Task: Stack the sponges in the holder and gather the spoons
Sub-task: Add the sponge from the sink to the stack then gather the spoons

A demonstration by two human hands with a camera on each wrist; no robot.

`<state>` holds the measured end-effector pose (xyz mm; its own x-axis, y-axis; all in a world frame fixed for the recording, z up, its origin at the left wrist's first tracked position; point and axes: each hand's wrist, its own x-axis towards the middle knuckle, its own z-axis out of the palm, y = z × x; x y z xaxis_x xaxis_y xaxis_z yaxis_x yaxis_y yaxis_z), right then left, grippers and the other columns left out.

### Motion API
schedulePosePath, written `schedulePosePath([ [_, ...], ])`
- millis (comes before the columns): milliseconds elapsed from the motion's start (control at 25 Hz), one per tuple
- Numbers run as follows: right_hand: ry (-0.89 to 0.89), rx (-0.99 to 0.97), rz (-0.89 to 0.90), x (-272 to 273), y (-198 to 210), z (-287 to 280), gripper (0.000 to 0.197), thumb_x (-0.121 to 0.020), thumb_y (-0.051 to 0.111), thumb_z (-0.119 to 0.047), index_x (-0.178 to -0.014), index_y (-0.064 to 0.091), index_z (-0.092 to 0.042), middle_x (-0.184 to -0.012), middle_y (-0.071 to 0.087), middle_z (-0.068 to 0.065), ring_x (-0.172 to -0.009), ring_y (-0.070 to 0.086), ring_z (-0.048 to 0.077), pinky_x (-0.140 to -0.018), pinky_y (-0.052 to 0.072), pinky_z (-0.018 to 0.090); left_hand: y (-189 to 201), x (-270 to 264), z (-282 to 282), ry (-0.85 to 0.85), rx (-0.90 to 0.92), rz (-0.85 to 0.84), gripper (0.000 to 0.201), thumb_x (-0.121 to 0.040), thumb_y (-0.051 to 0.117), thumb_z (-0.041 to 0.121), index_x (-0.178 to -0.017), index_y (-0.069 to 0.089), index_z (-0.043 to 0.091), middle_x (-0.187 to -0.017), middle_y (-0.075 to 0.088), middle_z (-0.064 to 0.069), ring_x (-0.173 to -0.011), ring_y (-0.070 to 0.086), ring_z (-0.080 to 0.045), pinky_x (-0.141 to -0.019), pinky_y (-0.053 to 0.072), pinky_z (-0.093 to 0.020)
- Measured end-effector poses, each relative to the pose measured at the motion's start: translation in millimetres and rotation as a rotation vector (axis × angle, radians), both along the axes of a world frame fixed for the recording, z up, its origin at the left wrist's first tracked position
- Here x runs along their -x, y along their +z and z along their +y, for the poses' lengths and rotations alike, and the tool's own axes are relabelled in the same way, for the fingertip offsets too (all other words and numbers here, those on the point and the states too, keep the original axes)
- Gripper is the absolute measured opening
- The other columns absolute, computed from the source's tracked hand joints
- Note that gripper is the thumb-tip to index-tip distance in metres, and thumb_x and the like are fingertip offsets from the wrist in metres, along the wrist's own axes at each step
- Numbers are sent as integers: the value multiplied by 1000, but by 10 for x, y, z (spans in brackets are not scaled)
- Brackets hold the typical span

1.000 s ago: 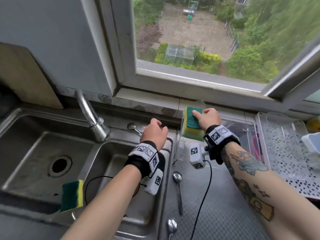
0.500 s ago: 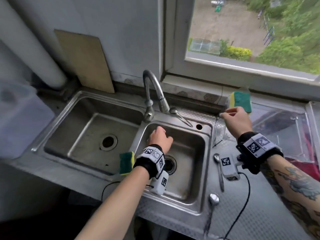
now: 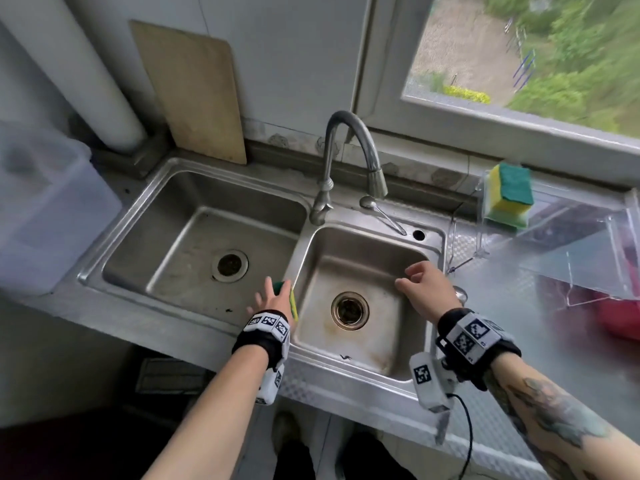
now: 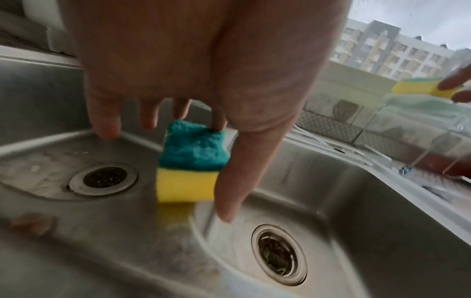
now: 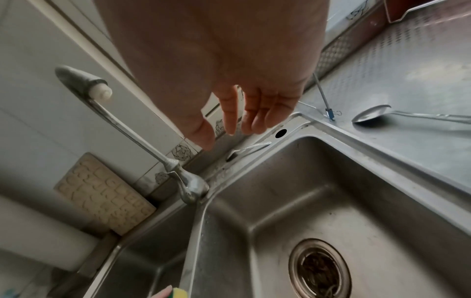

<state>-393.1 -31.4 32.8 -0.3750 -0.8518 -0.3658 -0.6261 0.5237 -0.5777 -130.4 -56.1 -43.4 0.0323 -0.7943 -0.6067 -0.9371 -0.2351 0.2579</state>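
A green-and-yellow sponge [image 3: 292,296] [image 4: 191,161] stands on edge on the divider between the two sink basins. My left hand [image 3: 277,289] [image 4: 221,171] reaches over it with straight, spread fingers; one fingertip touches its green top and the thumb lies alongside. Two sponges [image 3: 512,190] sit stacked in the clear holder [image 3: 484,216] by the window. My right hand [image 3: 407,277] [image 5: 229,137] hovers over the right basin, relaxed and holding nothing. One spoon [image 3: 381,213] [image 5: 252,146] lies behind the basin near the tap. Another spoon [image 5: 372,116] lies on the counter, mostly hidden by my right hand in the head view.
The double steel sink [image 3: 194,216] has a curved tap [image 3: 346,140] at the back. A wooden board [image 3: 194,95] leans on the wall. A white plastic tub [image 3: 45,209] stands at the left, and a clear rack [image 3: 571,244] covers the counter at the right.
My right hand let go of the sponge in the holder and drew back over the right basin. My left hand moved from the sink's back rim down to the sponge on the divider.
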Motion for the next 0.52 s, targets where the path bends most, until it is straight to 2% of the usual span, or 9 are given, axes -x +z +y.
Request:
schedulePosePath([
  [80, -11, -11, 10, -42, -27, 77, 38, -84, 65, -26, -117, 60, -7, -112, 64, 12, -95, 58, 24, -82, 46, 29, -66, -70, -33, -53, 43, 16, 68, -77, 58, 5, -135, 32, 28, -160, 6, -9, -142, 17, -42, -111, 25, -62],
  [160, -27, -24, 4, -55, -41, 140, 39, -84, 65, -25, -117, 60, -7, -113, 64, 12, -94, 57, 23, -81, 45, 28, -54, -100, -53, -85, 113, -7, 55, -72, 63, 8, -118, 39, 24, -146, 31, -9, -128, 33, -38, -101, 38, -59],
  [200, -34, -31, 5, -47, -46, 178, 39, -84, 66, -25, -117, 60, -7, -113, 64, 13, -93, 57, 23, -80, 44, 28, -38, -85, -47, -90, 130, -16, 53, -70, 66, 12, -114, 39, 23, -138, 39, -7, -123, 36, -36, -97, 41, -57],
  [320, -50, -38, -8, -31, -23, 242, 38, -84, 66, -27, -116, 61, -8, -112, 66, 10, -93, 58, 21, -79, 44, 27, 78, 64, -32, -103, 141, 48, 68, -65, 74, 23, -123, 37, 24, -136, 40, -4, -123, 37, -34, -98, 43, -52],
  [400, -51, -25, -41, 10, 25, 273, 38, -84, 66, -31, -115, 60, -11, -111, 67, 7, -95, 59, 19, -83, 47, 29, 247, 314, -53, -183, 165, 137, 81, -63, 76, 23, -132, 32, 24, -141, 36, -2, -127, 35, -32, -103, 40, -50],
  [520, -1, -9, -120, 38, 108, 246, 39, -83, 66, -40, -114, 60, -17, -104, 65, -1, -99, 62, 17, -87, 51, 32, 579, 809, -91, -298, 230, 233, 87, -62, 72, 24, -136, 27, 28, -143, 33, 2, -129, 34, -29, -105, 37, -47],
])
